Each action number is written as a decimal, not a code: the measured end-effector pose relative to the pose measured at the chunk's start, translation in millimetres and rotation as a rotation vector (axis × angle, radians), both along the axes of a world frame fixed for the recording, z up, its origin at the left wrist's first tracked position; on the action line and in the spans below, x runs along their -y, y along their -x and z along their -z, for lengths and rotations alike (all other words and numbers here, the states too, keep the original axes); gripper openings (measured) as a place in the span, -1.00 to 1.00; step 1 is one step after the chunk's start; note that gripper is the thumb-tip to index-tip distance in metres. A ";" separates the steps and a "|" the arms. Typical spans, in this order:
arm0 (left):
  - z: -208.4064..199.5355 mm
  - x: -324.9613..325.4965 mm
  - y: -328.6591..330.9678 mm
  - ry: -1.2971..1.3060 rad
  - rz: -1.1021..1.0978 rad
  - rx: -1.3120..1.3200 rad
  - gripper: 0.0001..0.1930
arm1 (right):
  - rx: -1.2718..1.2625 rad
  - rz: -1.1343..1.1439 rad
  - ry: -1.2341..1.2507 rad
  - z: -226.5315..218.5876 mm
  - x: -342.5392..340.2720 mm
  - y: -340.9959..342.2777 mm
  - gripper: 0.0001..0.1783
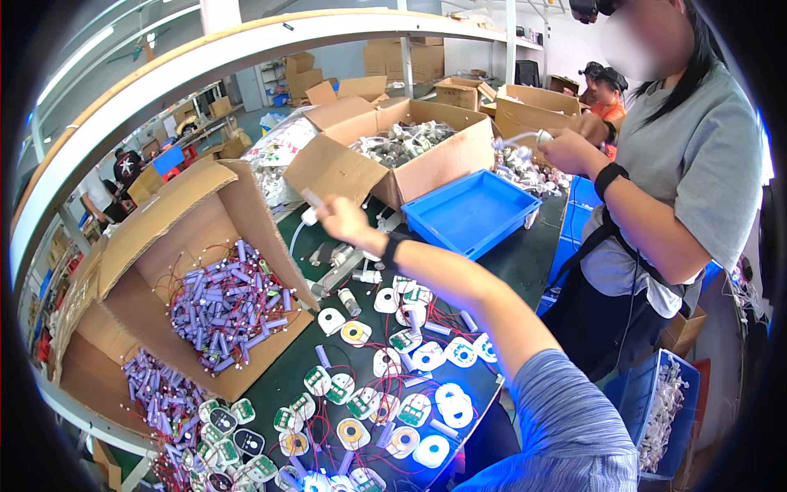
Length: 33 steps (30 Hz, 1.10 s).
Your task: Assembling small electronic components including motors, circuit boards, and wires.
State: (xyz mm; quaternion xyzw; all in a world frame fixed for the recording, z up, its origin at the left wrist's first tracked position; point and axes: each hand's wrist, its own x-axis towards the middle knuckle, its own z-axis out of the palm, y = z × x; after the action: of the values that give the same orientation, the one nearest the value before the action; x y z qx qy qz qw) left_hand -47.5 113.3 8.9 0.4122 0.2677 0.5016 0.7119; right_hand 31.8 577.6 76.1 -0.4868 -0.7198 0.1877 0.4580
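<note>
My right hand (pixel 348 220) clamped on a white plastic piece (pixel 309 216) with pale cord, over the dark green worktop (pixel 522 261), left of the rectangular blue plastic tray (pixel 471 215), left hand out of view

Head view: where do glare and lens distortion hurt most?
Head view: blue-white glare washes out detail on the glowing round white discs near the lower edge; head view: the long white overhead beam bows into an arc; head view: black vignetting swallows the corners.
</note>
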 end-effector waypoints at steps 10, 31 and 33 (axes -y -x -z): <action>-18.7 36.5 -8.8 -0.080 -0.063 0.039 -0.87 | -0.572 0.092 0.459 -4.2 -37.7 -113.4 -0.73; -58.7 62.1 -9.4 0.101 -0.002 -0.027 -0.75 | -0.563 -0.063 0.235 -5.0 -27.8 -100.9 -0.76; -53.1 63.0 -14.8 -0.021 -0.073 -0.104 -0.75 | -0.625 -0.071 0.181 -15.5 -22.0 -89.6 -0.76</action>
State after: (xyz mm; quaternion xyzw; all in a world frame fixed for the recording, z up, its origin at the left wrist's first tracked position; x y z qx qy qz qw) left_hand -32.7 50.3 62.0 0.4349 0.3138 0.5079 0.6741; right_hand 121.3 599.6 91.6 -0.4190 -0.5411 0.4071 0.6049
